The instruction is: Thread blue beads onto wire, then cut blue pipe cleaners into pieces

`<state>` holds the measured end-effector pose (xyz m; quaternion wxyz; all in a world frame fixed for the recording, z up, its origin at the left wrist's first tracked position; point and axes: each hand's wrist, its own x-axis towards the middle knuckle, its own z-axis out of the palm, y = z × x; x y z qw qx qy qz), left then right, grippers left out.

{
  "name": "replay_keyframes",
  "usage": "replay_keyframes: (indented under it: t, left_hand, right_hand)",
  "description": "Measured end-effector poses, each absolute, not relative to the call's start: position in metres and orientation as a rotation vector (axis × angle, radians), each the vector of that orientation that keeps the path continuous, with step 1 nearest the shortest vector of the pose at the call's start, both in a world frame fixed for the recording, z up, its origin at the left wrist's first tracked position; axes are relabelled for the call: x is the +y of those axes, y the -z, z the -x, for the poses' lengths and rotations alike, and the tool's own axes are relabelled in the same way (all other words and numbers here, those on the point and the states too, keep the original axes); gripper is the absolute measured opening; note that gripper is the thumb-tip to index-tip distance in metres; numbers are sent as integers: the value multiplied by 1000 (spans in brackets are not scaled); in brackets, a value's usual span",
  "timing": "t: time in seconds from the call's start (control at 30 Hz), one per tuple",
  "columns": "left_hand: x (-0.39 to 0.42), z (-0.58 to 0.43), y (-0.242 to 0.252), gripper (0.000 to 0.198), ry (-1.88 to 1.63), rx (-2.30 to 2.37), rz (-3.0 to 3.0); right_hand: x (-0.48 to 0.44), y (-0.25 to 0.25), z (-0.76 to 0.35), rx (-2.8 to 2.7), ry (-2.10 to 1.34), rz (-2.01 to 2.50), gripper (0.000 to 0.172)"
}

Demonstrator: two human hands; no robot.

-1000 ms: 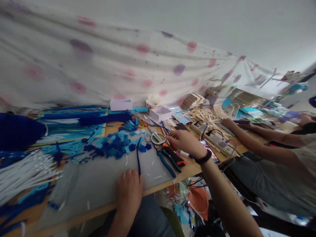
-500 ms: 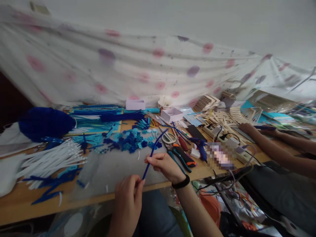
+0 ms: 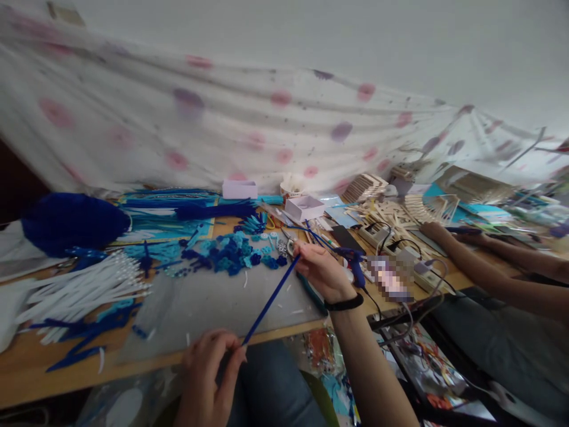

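A dark blue pipe cleaner [image 3: 271, 301] stretches straight and slanting between my two hands, above the table's front edge. My left hand [image 3: 213, 362] pinches its lower end between thumb and fingers. At the upper end, the fingertips of my right hand [image 3: 320, 267] are closed on it; a black band circles that wrist. Behind the pipe cleaner lies a grey mat [image 3: 200, 308] with a heap of blue and turquoise fuzzy flower pieces [image 3: 233, 252]. Pliers [image 3: 311, 293] are partly hidden by my right hand.
White pipe-cleaner stems [image 3: 84, 290] lie at left beside a dark blue bundle [image 3: 75, 224]. A blue glue gun [image 3: 355, 264], a power strip [image 3: 376, 236] and wooden sticks [image 3: 386, 216] are to the right. Another person's arms [image 3: 480, 261] rest on the table at far right.
My right hand has slid up and to the right along the pipe cleaner to its upper end. My left hand has moved slightly down and left, so more of the pipe cleaner shows between them.
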<state>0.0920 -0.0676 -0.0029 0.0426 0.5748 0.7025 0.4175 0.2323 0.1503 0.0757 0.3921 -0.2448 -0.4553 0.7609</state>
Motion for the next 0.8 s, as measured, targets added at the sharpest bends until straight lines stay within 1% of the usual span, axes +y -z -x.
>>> replay_keyframes:
  t: [0.13,0.2,0.27,0.33,0.37,0.4,0.47,0.5,0.6,0.8]
  left_hand:
    - [-69,-86,10,24,-1375,2193,-1681]
    - [-69,-83,13,25,-1424,2230,-1623]
    - [-68,-81,13,21,-1430,2244,-1643]
    - [-66,-80,12,16,-1422,2232,-1719]
    - [-65,-80,11,14,-1417,2219,-1755]
    - [-64,-81,10,13,-1411,2210,-1777]
    - [-63,-82,9,12,-1373,2204,-1800]
    - [-63,-83,9,11,-1346,2206,-1814]
    - [-65,-82,10,10,-1283,2213,-1883]
    - [-73,-72,18,8,-1280,2270,-1931]
  right_hand:
    - [171,-86,-249,-984,-1759,561,28]
    - [175,-84,-255,-943,-1650,540,34]
    - [167,-75,-254,-1037,-1616,563,42]
    - [148,-59,-244,-1236,-1672,624,41]
    - [136,-52,-237,-1353,-1743,645,38]
    - [124,-45,-228,-1419,-1858,654,40]
    - [104,-35,-211,-1387,-2049,621,45]
    - [98,-34,-203,-1346,-2085,605,45]
    - [94,-38,-190,-1252,-2051,589,39]
    - [104,-54,-190,-1166,-2048,530,40]
